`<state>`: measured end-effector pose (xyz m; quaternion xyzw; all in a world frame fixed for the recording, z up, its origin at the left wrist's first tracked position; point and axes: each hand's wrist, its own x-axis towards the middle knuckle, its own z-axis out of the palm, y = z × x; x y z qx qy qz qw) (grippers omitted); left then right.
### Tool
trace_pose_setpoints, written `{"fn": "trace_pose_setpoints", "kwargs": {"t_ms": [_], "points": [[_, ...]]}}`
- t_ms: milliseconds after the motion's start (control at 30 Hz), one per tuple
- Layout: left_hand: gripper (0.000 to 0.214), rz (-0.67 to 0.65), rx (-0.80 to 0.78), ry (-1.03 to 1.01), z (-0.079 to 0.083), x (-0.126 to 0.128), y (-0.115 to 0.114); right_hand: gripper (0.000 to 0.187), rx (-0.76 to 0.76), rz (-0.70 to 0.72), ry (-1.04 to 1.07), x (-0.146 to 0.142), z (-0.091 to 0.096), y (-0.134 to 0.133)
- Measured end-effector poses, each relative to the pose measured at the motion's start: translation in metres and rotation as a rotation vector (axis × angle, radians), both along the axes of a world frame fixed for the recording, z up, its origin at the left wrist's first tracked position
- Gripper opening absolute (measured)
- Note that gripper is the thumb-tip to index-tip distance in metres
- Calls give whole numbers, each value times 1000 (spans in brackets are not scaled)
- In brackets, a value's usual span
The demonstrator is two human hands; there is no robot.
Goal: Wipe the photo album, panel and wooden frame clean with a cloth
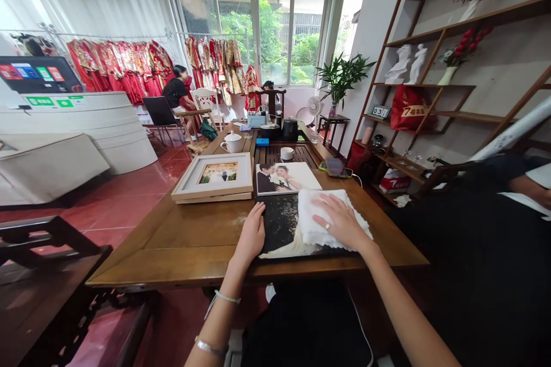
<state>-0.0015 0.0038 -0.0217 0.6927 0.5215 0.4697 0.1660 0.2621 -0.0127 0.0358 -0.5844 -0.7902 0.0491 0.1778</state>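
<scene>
A dark photo print (282,223) lies near the front edge of the wooden table (189,241). My left hand (252,235) rests flat on the print's left edge, fingers stretched out. Over the print's right half lies a white cloth (312,223), and my right hand (340,221) presses flat on it with fingers spread. A second wedding photo (286,178) lies just behind the print. Left of that photo sit stacked light wooden picture frames (215,178).
A white teapot (233,141), cup (286,153), black kettle (290,128) and tea tray stand farther back. A phone (336,167) lies at the right edge. A dark chair (47,275) is left, a shelf unit (430,114) right. A person (178,94) sits by red garments.
</scene>
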Motion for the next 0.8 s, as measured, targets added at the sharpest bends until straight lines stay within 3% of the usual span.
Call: {"fn": "trace_pose_setpoints", "kwargs": {"t_ms": [167, 300, 433, 667, 800], "points": [[38, -7, -6, 11, 1, -1, 0, 59, -127, 15, -80, -22, 12, 46], [38, -8, -3, 3, 1, -1, 0, 74, -157, 67, -123, -39, 20, 52], [38, -12, -3, 8, 0, -1, 1, 88, -107, 144, -132, -44, 17, 22], [38, 9, 1, 27, -1, 0, 0, 80, -11, 316, -102, -30, 3, -58], [38, 0, -4, 28, -1, 0, 1, 76, 9, 266, -117, -23, 1, -67]]}}
